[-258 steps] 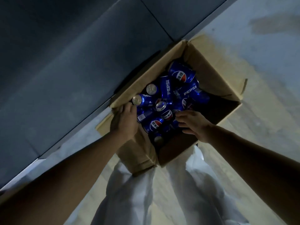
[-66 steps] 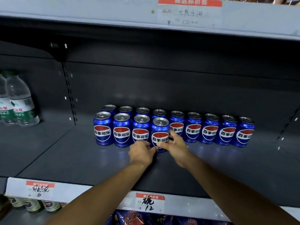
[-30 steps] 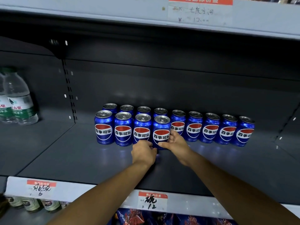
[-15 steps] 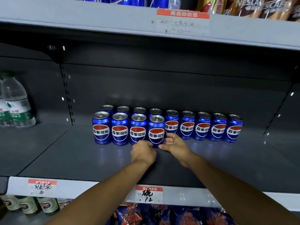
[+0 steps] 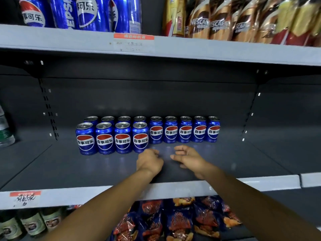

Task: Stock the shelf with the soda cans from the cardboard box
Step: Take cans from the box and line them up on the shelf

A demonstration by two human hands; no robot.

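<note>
Blue Pepsi cans stand upright on the dark grey shelf (image 5: 243, 164), several in a back row (image 5: 185, 131) and several in a front row on the left. The rightmost front can (image 5: 140, 137) stands just beyond my hands. My left hand (image 5: 149, 161) hovers over the shelf a little in front of that can with loosely curled fingers, holding nothing. My right hand (image 5: 188, 158) is beside it with spread, relaxed fingers, also holding nothing. The cardboard box is out of view.
The shelf above carries tall Pepsi bottles (image 5: 83, 13) and Nescafe bottles (image 5: 217, 18). A water bottle (image 5: 5, 129) stands at the far left. Below are snack bags (image 5: 173, 221) and green cans (image 5: 31, 223). Bare shelf lies right of the cans.
Both hands have let go of the rightmost front can and drawn back toward me. That can now stands alone in line. The camera has tilted up, showing the upper shelf.
</note>
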